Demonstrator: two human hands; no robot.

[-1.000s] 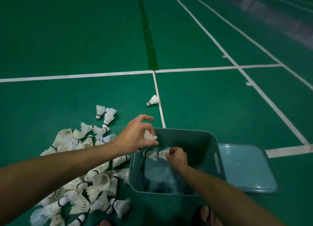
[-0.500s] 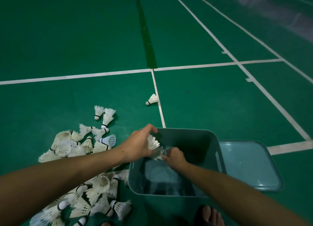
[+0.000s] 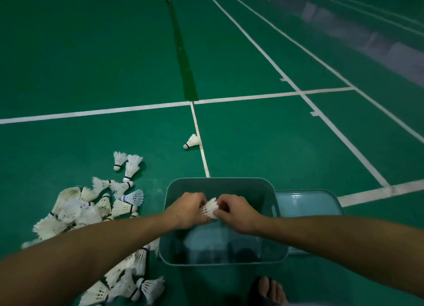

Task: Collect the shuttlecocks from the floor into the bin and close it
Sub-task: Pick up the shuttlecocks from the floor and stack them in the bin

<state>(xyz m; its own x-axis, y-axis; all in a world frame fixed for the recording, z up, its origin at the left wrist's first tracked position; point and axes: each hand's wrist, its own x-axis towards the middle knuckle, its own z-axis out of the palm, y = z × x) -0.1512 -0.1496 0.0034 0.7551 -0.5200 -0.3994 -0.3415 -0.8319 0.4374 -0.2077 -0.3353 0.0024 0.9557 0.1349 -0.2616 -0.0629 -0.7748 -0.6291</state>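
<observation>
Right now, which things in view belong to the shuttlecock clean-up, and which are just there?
Job:
- bin
- lid on the floor beside it
- shuttlecock pile
- stray shuttlecock
- shuttlecocks held by left hand and right hand

Incidental:
- court lines
- foot

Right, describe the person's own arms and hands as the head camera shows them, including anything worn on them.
Both forearms are bare up to the frame edge, with no sleeve in view. The left hand and the right hand wear no gloves, and no watch, bracelet or ring shows on either. Small details such as fingernails are too dim to make out.
</observation>
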